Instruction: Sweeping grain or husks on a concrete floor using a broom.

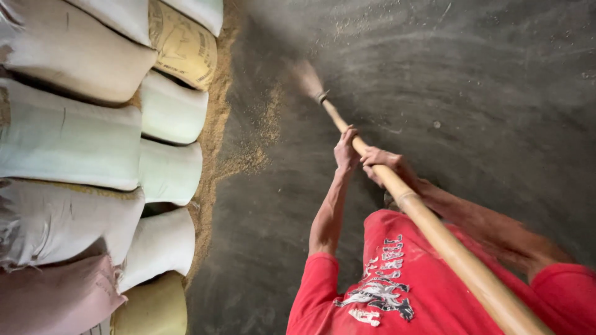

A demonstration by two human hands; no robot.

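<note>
Broom (397, 186) is gripped on its long wooden handle by both hands, left hand (345, 151) further down the shaft, right hand (380, 162) just behind it, fingers of each clenched round the wood; the blurred brush head (307, 79) is out on the dark concrete floor (484, 93). Loose husk (251, 139) lies scattered near the stacked sacks (74, 136), with a thicker band along their edge. Judged best done with short, low strokes, bristles kept flat to the floor so husk is gathered rather than flung as dust.
</note>
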